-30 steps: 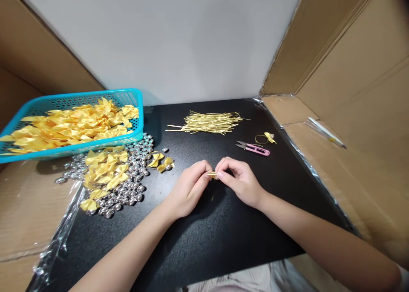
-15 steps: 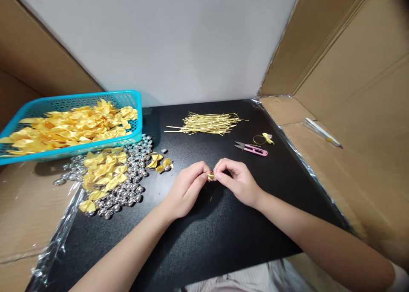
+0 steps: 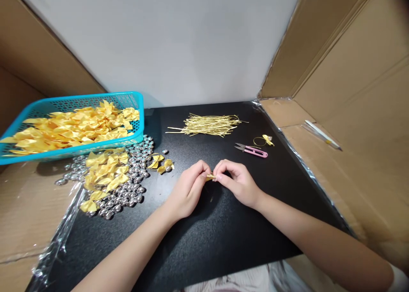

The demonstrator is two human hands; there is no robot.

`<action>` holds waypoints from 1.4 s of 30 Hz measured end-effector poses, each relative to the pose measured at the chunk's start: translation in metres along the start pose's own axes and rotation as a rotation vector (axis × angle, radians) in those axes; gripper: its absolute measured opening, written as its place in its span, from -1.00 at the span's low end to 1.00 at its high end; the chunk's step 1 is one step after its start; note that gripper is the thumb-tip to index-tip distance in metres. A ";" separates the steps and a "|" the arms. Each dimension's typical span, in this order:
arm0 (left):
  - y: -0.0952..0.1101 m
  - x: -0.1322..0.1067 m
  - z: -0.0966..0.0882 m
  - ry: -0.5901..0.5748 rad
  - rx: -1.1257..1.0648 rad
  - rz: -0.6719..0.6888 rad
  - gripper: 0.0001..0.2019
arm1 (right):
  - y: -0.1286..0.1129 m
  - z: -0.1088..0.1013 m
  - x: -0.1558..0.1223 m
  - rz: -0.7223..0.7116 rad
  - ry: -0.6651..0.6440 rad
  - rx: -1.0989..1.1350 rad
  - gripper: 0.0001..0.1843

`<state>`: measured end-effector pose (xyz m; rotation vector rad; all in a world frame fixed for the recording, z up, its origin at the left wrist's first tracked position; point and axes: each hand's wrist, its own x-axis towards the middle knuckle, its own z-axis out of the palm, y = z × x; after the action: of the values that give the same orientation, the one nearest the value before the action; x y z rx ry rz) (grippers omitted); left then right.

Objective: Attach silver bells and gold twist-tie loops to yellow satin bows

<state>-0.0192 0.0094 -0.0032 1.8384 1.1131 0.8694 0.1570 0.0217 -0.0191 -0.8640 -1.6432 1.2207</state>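
Observation:
My left hand (image 3: 189, 189) and my right hand (image 3: 238, 181) meet over the middle of the black table. Pinched between their fingertips is a small gold ribbon bow (image 3: 210, 177), mostly covered by the fingers; gold cord seems to run along it. Left of my hands lie bows with gold cord (image 3: 165, 166), one with a silver bead. Beyond them spreads a pile of silver beads (image 3: 128, 194) with loose yellow bows (image 3: 107, 172) on top. Pink thread snips (image 3: 255, 151) lie past my right hand, beside a corded bow (image 3: 267, 140).
A blue basket (image 3: 142, 125) full of yellow bows stands at the back left. A bundle of gold cords (image 3: 211, 125) lies at the back of the black table (image 3: 198, 249). A white pen-like tool (image 3: 322, 134) rests on the cardboard at right. Cardboard walls rise on both sides.
The piece between my fingertips has turned slightly, now showing a flatter gold strip. Both hands keep nearly the same place and grip. The view has shifted a little.

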 end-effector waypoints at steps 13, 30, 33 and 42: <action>-0.001 -0.001 0.000 0.004 0.004 -0.006 -0.80 | -0.001 0.003 0.000 0.014 0.026 -0.141 -0.79; -0.001 0.000 0.001 0.021 -0.028 -0.087 -0.76 | 0.001 -0.004 0.006 0.211 0.008 0.093 -0.84; -0.001 -0.001 0.002 0.046 -0.019 -0.098 -0.76 | -0.001 -0.006 0.008 0.219 -0.025 0.121 -0.79; -0.002 -0.002 0.003 0.050 0.000 -0.102 -0.75 | 0.002 -0.002 0.006 0.197 0.024 0.028 -0.84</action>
<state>-0.0182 0.0078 -0.0069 1.7522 1.2267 0.8604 0.1570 0.0283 -0.0191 -1.0389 -1.5458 1.3589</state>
